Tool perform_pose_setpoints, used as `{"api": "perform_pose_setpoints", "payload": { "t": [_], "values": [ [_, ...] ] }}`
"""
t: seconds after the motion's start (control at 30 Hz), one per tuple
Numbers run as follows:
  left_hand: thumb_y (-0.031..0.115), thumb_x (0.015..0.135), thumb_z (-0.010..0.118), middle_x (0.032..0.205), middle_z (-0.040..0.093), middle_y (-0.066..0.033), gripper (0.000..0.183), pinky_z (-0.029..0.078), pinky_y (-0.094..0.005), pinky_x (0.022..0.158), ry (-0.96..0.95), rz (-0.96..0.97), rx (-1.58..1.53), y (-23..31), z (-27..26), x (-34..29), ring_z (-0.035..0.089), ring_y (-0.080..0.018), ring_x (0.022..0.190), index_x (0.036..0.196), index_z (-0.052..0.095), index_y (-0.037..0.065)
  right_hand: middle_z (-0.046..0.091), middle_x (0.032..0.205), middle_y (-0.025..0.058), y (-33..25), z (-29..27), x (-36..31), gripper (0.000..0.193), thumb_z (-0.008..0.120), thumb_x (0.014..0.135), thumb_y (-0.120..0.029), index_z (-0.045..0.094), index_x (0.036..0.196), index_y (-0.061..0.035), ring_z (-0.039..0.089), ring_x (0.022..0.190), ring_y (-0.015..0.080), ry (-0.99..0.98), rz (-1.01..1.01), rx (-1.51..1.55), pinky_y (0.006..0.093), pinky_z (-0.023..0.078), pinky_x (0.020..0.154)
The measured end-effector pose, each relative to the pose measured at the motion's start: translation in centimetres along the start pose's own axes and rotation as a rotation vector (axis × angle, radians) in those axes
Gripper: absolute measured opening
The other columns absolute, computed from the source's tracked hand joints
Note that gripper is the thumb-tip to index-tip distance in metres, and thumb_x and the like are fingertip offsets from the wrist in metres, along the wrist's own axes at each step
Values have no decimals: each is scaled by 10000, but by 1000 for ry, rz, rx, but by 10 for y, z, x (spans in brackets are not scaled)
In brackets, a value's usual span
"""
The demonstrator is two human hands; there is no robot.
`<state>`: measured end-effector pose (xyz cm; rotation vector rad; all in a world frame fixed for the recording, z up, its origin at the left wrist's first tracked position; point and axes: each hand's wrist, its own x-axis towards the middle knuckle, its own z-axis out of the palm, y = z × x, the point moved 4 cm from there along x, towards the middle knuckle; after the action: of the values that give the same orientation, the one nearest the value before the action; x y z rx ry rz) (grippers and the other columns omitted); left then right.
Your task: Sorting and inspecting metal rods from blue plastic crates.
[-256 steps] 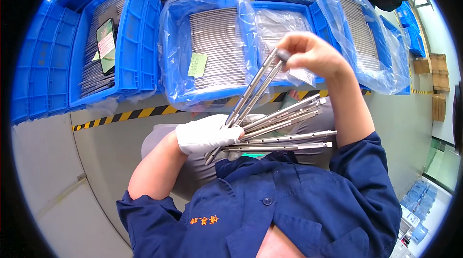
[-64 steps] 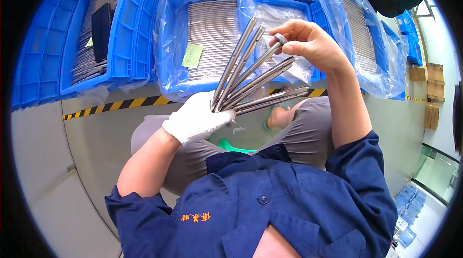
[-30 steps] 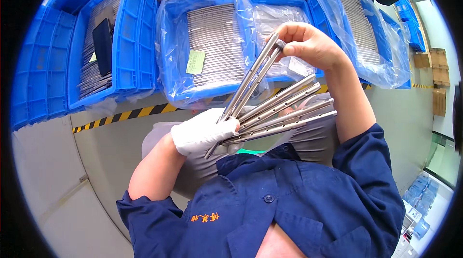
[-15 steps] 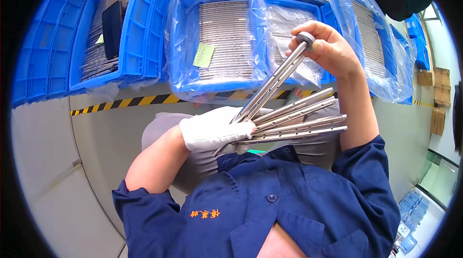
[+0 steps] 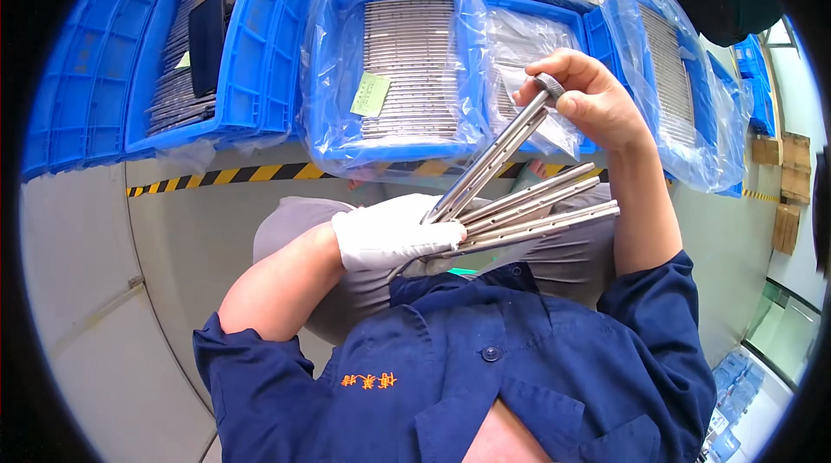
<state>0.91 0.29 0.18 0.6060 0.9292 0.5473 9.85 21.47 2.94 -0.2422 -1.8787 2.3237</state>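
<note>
My left hand (image 5: 385, 234), in a white glove, is closed around a fan of slim metal rods (image 5: 541, 222) with small holes along their sides. Their free ends spread to the right, above my lap. A couple of the rods (image 5: 495, 156) point up toward my right hand (image 5: 602, 104), which is bare. Its thumb and fingers pinch a dark round knob with a ridged rim (image 5: 550, 85), set at the upper end of one of those rods. Whether the rod goes into the knob or only touches it, I cannot tell.
Ahead stands a blue crate (image 5: 389, 151) lined with clear plastic, holding stacked rods and a green paper slip (image 5: 370, 94). To its left, a dark flat device (image 5: 206, 43) lies in another blue crate (image 5: 251, 65). More lined crates are at right. Striped tape (image 5: 260, 174) crosses the floor.
My right hand and the knob have shifted slightly down. The lower rods in my left hand have drawn closer together in the fan. The whole view has shifted a little.
</note>
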Motion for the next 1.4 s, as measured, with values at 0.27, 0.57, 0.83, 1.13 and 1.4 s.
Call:
{"api": "perform_pose_setpoints", "payload": {
  "t": [0.27, 0.57, 0.83, 1.13, 1.4],
  "values": [
    [304, 766, 605, 801, 490, 7, 518, 385, -201, 575, 46, 29, 53, 4, -2, 4, 415, -50, 686, 1158, 417, 22, 609, 927, 115, -5, -12, 1, 355, 670, 708, -144, 569, 1025, -19, 583, 878, 178, 43, 48, -125, 293, 443, 820],
    [192, 662, 693, 1218, 417, -112, 751, 381, -272, 834, 118, 154, -98, 23, -2, -13, 415, -137, 1043, 1265, 297, -17, 589, 953, 120, -28, -81, -37, 291, 538, 833, -163, 515, 1077, -7, 588, 840, 171, 501, -231, 243, 302, 461, 812],
    [144, 727, 557, 714, 589, -122, 258, 447, -399, 564, 1203, 184, 1572, 73, -173, 5, 574, -310, 656, 983, 535, 164, 573, 960, 116, -57, -42, -56, 317, 537, 819, -111, 490, 1107, 13, 575, 805, 137, 650, -294, -8, 261, 453, 776],
    [115, 768, 441, 744, 600, -76, 220, 440, -379, 569, 1198, 146, 1770, 70, -322, 109, 594, -243, 690, 963, 526, 169, 538, 995, 134, -30, -68, -72, 382, 550, 815, -154, 442, 1138, 19, 549, 835, 177, 773, -144, 38, 289, 441, 790],
    [84, 782, 407, 960, 571, -84, 339, 405, -373, 744, 1129, -22, 1682, 74, -367, 167, 567, -238, 877, 1093, 496, 188, 533, 975, 129, -10, -85, -70, 445, 612, 777, -210, 446, 1130, 4, 531, 770, 161, 838, 10, 22, 307, 430, 778]
  ]
}}
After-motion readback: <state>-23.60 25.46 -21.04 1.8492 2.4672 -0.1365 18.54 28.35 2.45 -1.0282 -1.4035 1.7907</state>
